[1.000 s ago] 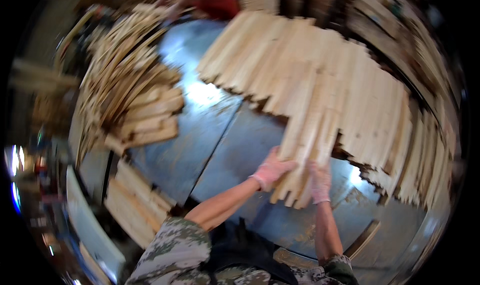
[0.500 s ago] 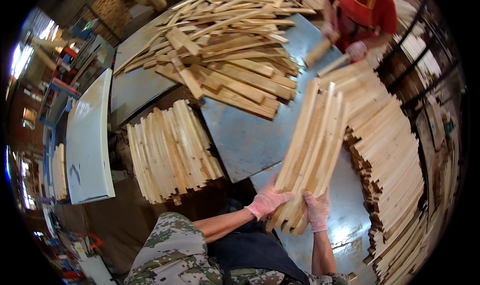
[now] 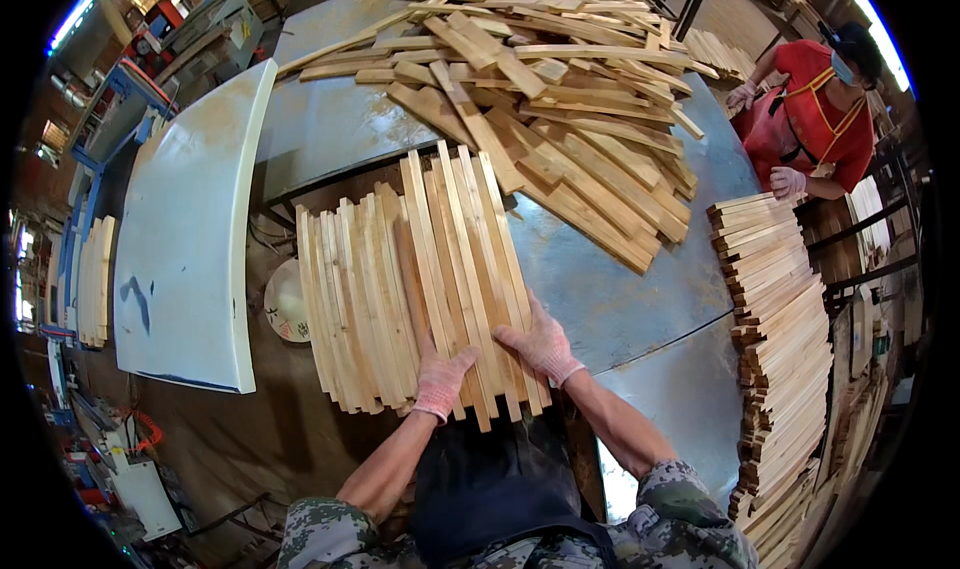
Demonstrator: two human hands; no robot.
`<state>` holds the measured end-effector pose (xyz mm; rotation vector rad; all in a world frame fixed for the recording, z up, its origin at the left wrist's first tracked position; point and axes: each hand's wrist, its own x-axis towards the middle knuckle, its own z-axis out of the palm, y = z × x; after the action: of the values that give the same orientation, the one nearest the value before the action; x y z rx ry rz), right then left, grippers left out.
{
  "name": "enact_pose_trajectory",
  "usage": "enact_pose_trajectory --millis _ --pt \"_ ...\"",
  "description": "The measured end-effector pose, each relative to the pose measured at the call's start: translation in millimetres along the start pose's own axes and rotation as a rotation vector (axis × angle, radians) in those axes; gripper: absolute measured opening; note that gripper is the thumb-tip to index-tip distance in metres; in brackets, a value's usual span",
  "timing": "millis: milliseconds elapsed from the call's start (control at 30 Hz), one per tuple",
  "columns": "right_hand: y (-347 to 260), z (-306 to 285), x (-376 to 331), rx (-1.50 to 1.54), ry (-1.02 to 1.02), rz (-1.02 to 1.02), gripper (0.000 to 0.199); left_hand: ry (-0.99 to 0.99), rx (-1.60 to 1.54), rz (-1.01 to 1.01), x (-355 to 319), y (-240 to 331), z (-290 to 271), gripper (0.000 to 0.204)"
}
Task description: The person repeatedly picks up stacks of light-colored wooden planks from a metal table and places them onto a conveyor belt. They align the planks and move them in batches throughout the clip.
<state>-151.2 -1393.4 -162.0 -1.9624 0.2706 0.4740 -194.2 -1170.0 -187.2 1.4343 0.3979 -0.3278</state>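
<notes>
Several wooden slats (image 3: 463, 279) | between left hand (image 3: 442, 377), right hand (image 3: 545, 345) | mostly beyond grip

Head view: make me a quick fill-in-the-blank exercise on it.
The left hand and right hand hold strips made of ____.
The co-worker is dressed mainly in ____.
The white panel is nearer the ____ hand.
The long stacked row lies to the ____ of the held strips.
Missing words: wood; red; left; right.

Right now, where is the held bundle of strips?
Near the head view's centre, the bundle is between the left hand and right hand, just right of the stacked strips.
</notes>
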Motion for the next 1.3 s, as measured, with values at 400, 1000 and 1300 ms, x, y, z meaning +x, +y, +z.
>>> enact_pose_trajectory --millis 400,1000,1300 --pt "-5.8 83.3 82.4 -0.626 -0.132 0.227 0.073 -0.076 1.210 -0.336 61.7 39.7 -100.8 0.080" --pt "35.6 85.7 96.4 -0.403 -0.049 0.214 0.085 0.176 1.139 -0.342 134.8 54.4 -57.2 0.087" --pt "34.5 91.4 78.5 -0.421 -0.049 0.168 0.083 0.200 1.224 -0.308 143.8 18.1 -70.5 0.076"
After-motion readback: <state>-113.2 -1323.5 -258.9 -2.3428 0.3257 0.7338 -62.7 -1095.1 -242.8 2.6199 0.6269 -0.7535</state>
